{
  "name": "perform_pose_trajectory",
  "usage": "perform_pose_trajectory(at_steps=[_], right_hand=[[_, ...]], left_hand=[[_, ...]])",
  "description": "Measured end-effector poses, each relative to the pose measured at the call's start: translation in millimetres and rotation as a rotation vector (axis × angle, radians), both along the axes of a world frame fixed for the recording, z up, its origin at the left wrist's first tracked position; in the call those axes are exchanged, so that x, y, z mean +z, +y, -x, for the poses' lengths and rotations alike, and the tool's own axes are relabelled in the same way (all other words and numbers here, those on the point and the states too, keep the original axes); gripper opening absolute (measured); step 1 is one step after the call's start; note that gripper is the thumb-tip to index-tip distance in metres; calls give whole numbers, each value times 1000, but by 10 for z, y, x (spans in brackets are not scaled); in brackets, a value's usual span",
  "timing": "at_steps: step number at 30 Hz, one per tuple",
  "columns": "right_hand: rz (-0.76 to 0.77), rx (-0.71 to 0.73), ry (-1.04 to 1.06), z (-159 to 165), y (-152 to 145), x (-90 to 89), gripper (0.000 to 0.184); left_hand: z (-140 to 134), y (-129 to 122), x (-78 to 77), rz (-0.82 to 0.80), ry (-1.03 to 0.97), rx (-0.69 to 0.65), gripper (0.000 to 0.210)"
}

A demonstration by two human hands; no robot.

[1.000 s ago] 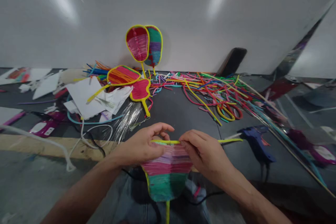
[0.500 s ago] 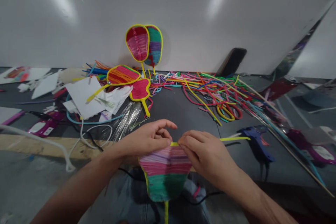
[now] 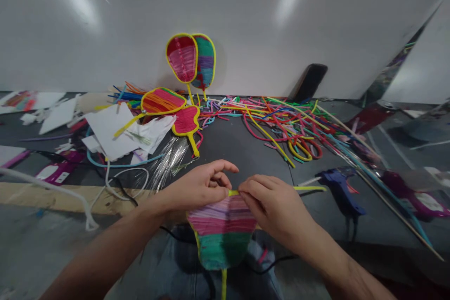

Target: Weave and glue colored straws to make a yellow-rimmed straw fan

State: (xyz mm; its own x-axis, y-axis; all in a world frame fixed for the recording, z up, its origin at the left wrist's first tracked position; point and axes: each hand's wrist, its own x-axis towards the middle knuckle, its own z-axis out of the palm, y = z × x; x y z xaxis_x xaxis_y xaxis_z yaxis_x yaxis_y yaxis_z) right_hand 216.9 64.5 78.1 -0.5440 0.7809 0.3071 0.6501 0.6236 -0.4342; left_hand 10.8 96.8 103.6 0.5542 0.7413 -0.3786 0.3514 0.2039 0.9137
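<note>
A fan-shaped panel [image 3: 225, 243] striped in pink, purple and green is held over my lap, its yellow handle pointing down toward me. Yellow pipe cleaner [image 3: 234, 192] runs along its far edge, and a loose end sticks out to the right. My left hand [image 3: 207, 185] pinches the edge and pipe cleaner between thumb and curled fingers, with the index finger stretched out. Close beside it, my right hand [image 3: 269, 199] presses the pipe cleaner against the panel's edge with its fingertips together. Part of the right rim is hidden under that hand.
Two yellow-rimmed fans [image 3: 182, 58] lean on the white board; a red-orange fan [image 3: 163, 101] and a pink one [image 3: 186, 120] lie left. Pipe cleaners [image 3: 277, 122] are heaped behind. A blue glue gun [image 3: 342, 190] lies right, a phone [image 3: 311, 82] stands behind, and white papers [image 3: 114, 131] lie left.
The loose yellow end at the right shows slightly shorter and lower. Both hands keep their grip at nearly the same spot, and the view has shifted slightly.
</note>
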Motion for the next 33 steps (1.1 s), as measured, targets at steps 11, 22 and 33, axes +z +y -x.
perform_pose_trajectory(at_steps=[11,22,33], right_hand=[[5,-13,-29,8,-19,22,16],[-18,-10,-66,4,-40,89,18],[96,-45,239,-213,-138,50,20]], left_hand=[[6,-21,5,-7,-17,0,47],[-25,-22,26,-16,-40,-8,53],[133,-162,12,106,-146,100,59]])
